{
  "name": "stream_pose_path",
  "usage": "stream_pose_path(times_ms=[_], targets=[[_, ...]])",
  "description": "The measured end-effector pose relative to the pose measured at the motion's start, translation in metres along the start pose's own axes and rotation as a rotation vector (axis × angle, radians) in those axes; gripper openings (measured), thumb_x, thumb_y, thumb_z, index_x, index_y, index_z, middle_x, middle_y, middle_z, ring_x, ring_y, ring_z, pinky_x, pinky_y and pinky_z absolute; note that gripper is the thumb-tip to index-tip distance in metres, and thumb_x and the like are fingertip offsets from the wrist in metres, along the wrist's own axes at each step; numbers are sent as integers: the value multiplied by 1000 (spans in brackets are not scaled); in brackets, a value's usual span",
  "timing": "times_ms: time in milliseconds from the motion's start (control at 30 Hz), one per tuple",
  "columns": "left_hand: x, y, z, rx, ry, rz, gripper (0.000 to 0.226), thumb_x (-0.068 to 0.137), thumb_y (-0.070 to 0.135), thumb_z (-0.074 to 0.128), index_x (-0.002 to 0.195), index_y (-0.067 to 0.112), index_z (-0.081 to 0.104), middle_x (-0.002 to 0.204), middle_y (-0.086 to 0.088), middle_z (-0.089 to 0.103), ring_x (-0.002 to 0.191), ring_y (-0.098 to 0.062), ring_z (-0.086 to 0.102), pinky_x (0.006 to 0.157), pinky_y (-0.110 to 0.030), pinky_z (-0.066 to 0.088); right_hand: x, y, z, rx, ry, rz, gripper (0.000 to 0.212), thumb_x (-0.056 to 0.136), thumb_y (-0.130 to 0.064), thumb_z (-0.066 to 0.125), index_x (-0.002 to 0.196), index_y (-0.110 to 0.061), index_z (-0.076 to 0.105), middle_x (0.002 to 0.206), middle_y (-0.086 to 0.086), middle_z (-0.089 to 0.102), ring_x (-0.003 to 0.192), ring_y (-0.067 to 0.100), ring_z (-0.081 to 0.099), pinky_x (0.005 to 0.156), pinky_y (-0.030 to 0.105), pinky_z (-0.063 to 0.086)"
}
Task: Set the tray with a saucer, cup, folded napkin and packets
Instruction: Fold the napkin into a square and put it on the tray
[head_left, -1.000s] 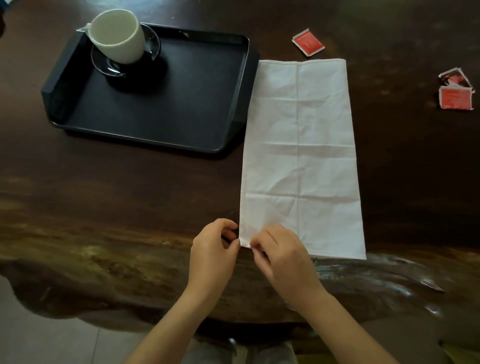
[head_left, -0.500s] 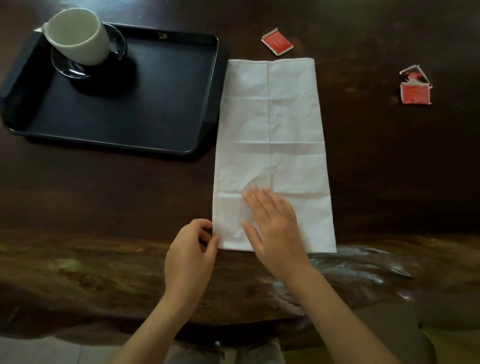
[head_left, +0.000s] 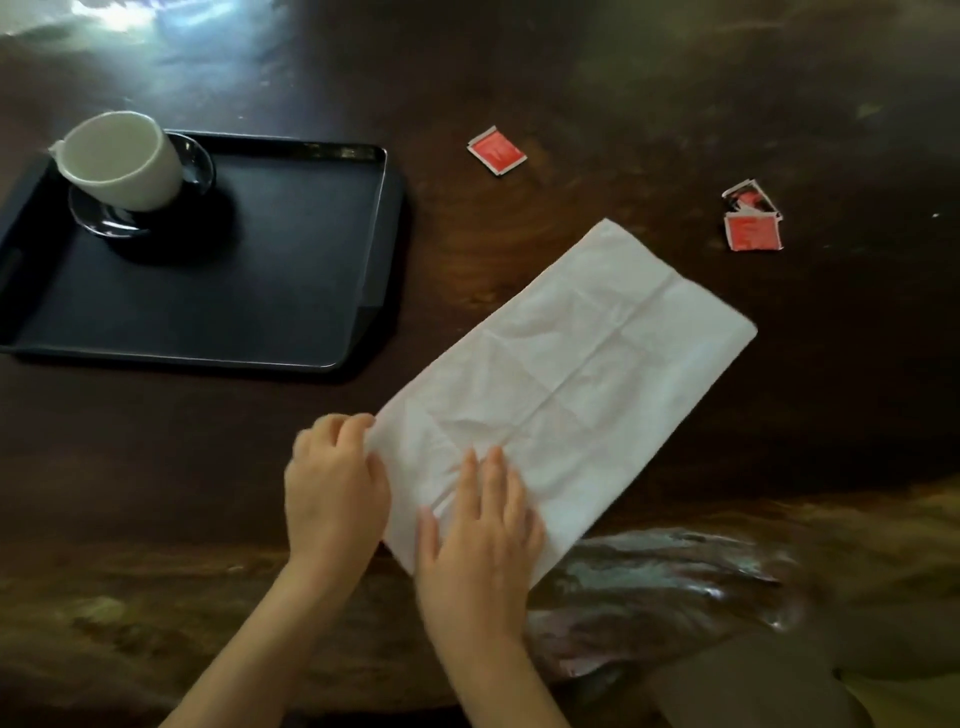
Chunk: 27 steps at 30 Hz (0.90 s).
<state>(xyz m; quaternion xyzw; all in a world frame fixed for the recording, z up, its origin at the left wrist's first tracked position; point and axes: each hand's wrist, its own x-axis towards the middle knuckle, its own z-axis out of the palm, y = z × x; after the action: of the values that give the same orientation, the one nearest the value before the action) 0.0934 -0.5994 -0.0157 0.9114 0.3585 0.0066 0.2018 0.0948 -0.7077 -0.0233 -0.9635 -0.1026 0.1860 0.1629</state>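
Observation:
A white napkin (head_left: 571, 374), folded into a long strip, lies slanted on the dark wooden table. My left hand (head_left: 335, 488) pinches its near left corner. My right hand (head_left: 480, 535) lies flat on its near end, fingers spread. A black tray (head_left: 291, 291) sits at the left, with a white cup (head_left: 122, 161) on a dark glass saucer (head_left: 200, 166) in its far left corner. One red packet (head_left: 496, 151) lies beyond the napkin. Two more red packets (head_left: 752, 224) lie at the right.
The table's rough, lighter front edge (head_left: 156, 597) runs below my hands. A glossy patch (head_left: 665, 582) shines on that edge at the right. Bare dark tabletop lies between the tray and the napkin.
The napkin has swung from straight to slanted, its far end now pointing right. My left hand still pinches the near corner and my right hand still presses the near end. The camera view shifted.

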Motion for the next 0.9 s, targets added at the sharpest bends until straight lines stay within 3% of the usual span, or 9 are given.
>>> stream_pose_path(times_ms=[67, 133, 300, 367, 433, 633, 733, 800, 900], targets=[[1, 8, 3, 33, 100, 125, 34, 89, 9, 55, 123, 9, 56, 128, -12, 57, 120, -28, 51, 99, -42, 42, 8, -4, -18, 92, -43, -72, 59, 94, -48, 37, 147, -25, 22, 157, -2, 19, 142, 19, 21, 112, 40, 23], [0, 19, 15, 73, 99, 243, 38, 92, 13, 50, 130, 8, 51, 139, -14, 50, 132, -31, 42, 110, -47, 29, 38, 16, -29, 128, 69, -137, 52, 98, -40, 31, 147, -25, 22, 157, -1, 17, 144, 19, 16, 114, 39, 20], [15, 27, 59, 137, -87, 212, 70, 88, 54, 2, 149, 23, 8, 159, -2, -1, 146, -17, -9, 117, -40, -11, 128, 82, -30, -193, -6, -446, 58, 95, -49, 16, 149, -28, 12, 159, -3, 5, 146, 20, -1, 117, 42, -3], [26, 25, 70, 194, -67, 268, 68, 89, 54, 2, 149, 24, 3, 159, -1, -5, 145, -16, -13, 117, -42, -13, 143, 105, -36, -266, 2, -441, 64, 89, -57, 8, 148, -33, 6, 159, -6, 0, 146, 17, -6, 115, 39, -8], [40, 30, 72, 224, -93, 340, 65, 90, 53, 3, 149, 24, 1, 158, 0, -7, 144, -15, -15, 116, -43, -13, 151, 129, -48, -252, 79, -296, 66, 88, -59, 5, 149, -32, 3, 159, -7, -3, 146, 17, -8, 115, 40, -6], [100, 71, 76, 304, -189, 598, 70, 84, 53, -5, 149, 27, 0, 159, 1, -6, 145, -15, -13, 115, -41, -15, 152, 150, -68, -155, 193, 154, 63, 97, -46, 21, 150, -17, 4, 159, 6, -2, 146, 24, -6, 116, 53, 1], [105, 95, 85, 264, -95, 568, 67, 86, 43, 1, 149, 22, 14, 159, -2, 8, 147, -17, 0, 115, -42, -11, 182, 110, -66, -83, 270, -134, 55, 98, -36, 25, 148, -14, 19, 158, 9, 12, 146, 27, 6, 115, 51, 5], [101, 104, 92, 222, -54, 485, 62, 91, 43, 4, 149, 22, 14, 159, -1, 8, 146, -16, 0, 116, -43, -8, 200, 89, -55, -142, 149, -359, 54, 97, -37, 21, 148, -21, 19, 158, 2, 12, 146, 23, 5, 115, 48, 1], [101, 96, 98, 248, -56, 439, 62, 93, 52, 8, 149, 27, 5, 159, 5, -1, 145, -12, -8, 118, -42, -8, 212, 113, -55, -260, 167, -398, 59, 93, -49, 18, 147, -29, 22, 157, -2, 17, 146, 23, 11, 115, 48, 4]])
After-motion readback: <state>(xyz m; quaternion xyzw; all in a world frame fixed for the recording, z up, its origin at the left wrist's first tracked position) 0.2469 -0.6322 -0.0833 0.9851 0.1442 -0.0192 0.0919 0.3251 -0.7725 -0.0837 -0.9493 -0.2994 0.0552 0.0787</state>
